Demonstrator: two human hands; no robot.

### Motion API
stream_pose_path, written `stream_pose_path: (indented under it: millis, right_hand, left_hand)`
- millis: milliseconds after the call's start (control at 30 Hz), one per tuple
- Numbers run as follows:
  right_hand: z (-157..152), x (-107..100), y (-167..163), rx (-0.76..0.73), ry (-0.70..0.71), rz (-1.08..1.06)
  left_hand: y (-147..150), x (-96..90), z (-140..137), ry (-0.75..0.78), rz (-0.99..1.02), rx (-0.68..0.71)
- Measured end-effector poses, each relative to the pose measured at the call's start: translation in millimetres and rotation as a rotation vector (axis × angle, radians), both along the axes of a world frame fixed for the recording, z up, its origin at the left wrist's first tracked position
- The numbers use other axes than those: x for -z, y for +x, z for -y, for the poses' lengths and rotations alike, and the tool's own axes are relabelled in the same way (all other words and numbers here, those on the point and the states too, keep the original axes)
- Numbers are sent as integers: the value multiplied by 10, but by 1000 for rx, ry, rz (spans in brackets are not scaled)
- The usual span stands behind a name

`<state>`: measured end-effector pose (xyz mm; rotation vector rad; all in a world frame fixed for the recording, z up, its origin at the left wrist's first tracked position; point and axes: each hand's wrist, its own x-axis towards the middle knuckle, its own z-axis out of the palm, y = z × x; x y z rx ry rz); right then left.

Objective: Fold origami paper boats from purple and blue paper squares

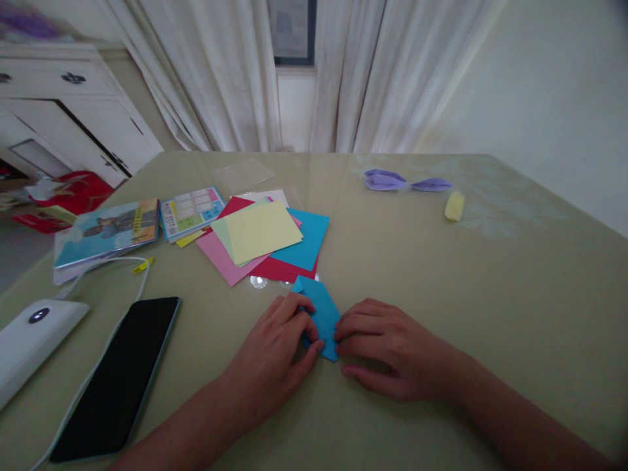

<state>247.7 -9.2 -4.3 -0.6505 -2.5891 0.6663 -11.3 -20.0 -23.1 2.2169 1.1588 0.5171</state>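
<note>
A folded piece of blue paper (321,314) lies on the table in front of me, with a small flap at its upper left corner. My left hand (279,343) is closed at the paper's left side, its fingers curled and pinching the lower left edge, with the thumb tip on the paper. On the other side, my right hand (392,347) touches the right edge with its bent fingertips. Its thumb stands apart, on the table below the fingers. The left fingers hide part of the paper's left edge.
Beyond the hands lies a pile of coloured paper sheets (260,235). A black-screened phone (118,379), a white power bank (34,347) with a cable and a booklet (110,229) are on the left. Purple folded papers (385,180) and a yellow folded piece (454,206) lie far right.
</note>
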Motion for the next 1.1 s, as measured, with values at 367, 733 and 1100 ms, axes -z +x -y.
stream_pose_path:
  millis: [367, 733, 1100]
  right_hand:
    - [3, -27, 14, -5, -27, 69]
    - [142, -118, -37, -5, 133, 326]
    - [163, -146, -62, -23, 142, 365]
  left_hand:
    - [50, -20, 9, 12, -3, -46]
    - [125, 7, 30, 110, -92, -74]
    - [95, 25, -53, 161, -103, 41]
